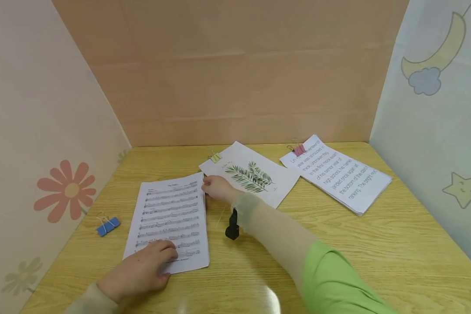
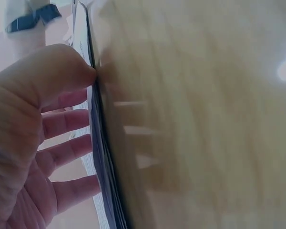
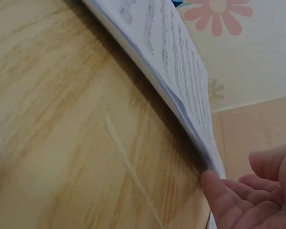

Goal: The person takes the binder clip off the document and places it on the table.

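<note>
A stack of sheet music [image 1: 172, 218] lies on the table, left of centre. My left hand [image 1: 141, 267] rests over its near edge. In the left wrist view, the thumb [image 2: 69, 69] touches the stack's edge, and the extended fingers [image 2: 69, 152] meet the paper. At the far right corner is my right hand [image 1: 220, 188]. The right wrist view shows a fingertip [image 3: 212, 180] against the paper's side, while the thumb [image 3: 269, 162] stays apart from it. Left of the stack sits a blue binder clip [image 1: 107, 226], touched by neither hand.
Behind my right forearm lies a leaf-print sheet [image 1: 282, 174] with a yellow-green binder clip [image 1: 216, 157]. Further right is a stack of printed text [image 1: 345, 179] with a pink binder clip [image 1: 299, 150]. Walls border the wooden table [image 1: 259, 270] at the back and both sides.
</note>
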A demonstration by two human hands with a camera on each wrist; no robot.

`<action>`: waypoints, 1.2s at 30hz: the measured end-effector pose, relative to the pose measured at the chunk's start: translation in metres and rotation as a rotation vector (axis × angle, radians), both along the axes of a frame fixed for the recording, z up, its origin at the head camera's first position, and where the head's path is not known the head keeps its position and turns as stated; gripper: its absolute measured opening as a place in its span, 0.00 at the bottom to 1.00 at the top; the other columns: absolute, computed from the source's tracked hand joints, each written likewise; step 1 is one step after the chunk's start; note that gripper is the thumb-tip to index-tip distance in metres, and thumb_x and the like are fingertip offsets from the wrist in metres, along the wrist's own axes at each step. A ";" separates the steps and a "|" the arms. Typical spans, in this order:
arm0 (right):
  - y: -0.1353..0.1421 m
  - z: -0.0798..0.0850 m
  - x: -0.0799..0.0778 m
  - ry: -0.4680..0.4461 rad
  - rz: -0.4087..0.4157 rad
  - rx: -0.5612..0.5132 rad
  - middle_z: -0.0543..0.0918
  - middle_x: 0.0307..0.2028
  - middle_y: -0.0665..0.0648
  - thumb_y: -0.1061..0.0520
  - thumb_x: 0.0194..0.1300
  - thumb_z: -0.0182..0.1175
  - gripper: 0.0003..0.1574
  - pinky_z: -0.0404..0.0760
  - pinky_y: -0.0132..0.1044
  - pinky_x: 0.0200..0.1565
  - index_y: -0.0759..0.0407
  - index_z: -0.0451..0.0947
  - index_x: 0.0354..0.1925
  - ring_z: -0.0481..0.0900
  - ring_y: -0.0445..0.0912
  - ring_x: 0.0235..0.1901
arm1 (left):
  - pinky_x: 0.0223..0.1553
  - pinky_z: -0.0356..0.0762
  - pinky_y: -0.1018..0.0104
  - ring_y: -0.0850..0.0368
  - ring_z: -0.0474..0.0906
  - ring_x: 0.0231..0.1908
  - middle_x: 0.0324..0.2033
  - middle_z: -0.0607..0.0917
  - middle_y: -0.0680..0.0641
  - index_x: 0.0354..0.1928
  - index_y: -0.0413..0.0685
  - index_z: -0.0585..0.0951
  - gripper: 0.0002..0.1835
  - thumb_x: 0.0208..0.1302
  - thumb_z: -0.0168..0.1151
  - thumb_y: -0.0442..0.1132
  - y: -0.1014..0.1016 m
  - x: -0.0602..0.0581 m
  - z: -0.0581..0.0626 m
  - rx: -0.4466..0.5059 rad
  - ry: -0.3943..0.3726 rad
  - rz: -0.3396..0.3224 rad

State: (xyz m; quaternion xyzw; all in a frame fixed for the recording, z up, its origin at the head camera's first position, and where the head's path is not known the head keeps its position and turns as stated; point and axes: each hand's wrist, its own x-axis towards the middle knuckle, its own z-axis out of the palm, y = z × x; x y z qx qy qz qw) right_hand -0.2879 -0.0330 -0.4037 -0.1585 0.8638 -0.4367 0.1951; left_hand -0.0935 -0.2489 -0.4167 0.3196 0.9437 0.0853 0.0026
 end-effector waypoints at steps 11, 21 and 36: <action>0.064 0.014 -0.012 0.222 0.099 0.142 0.76 0.58 0.58 0.52 0.75 0.49 0.27 0.74 0.44 0.55 0.60 0.66 0.67 0.74 0.51 0.58 | 0.52 0.73 0.56 0.55 0.73 0.50 0.49 0.76 0.56 0.46 0.52 0.81 0.20 0.48 0.72 0.41 -0.013 -0.014 0.002 -0.002 -0.050 0.036; 0.178 -0.002 -0.044 0.257 -0.112 0.357 0.69 0.65 0.66 0.52 0.72 0.50 0.32 0.64 0.54 0.63 0.65 0.61 0.69 0.67 0.60 0.63 | 0.53 0.73 0.53 0.52 0.74 0.51 0.48 0.78 0.54 0.47 0.48 0.81 0.21 0.48 0.71 0.40 -0.026 -0.029 -0.002 -0.006 -0.051 0.059; 0.240 -0.021 -0.056 0.278 -0.266 0.573 0.71 0.61 0.72 0.50 0.63 0.62 0.39 0.64 0.59 0.61 0.70 0.65 0.65 0.66 0.66 0.61 | 0.52 0.74 0.52 0.52 0.76 0.50 0.47 0.79 0.54 0.46 0.51 0.81 0.19 0.50 0.70 0.39 -0.044 -0.059 -0.005 -0.024 -0.087 0.119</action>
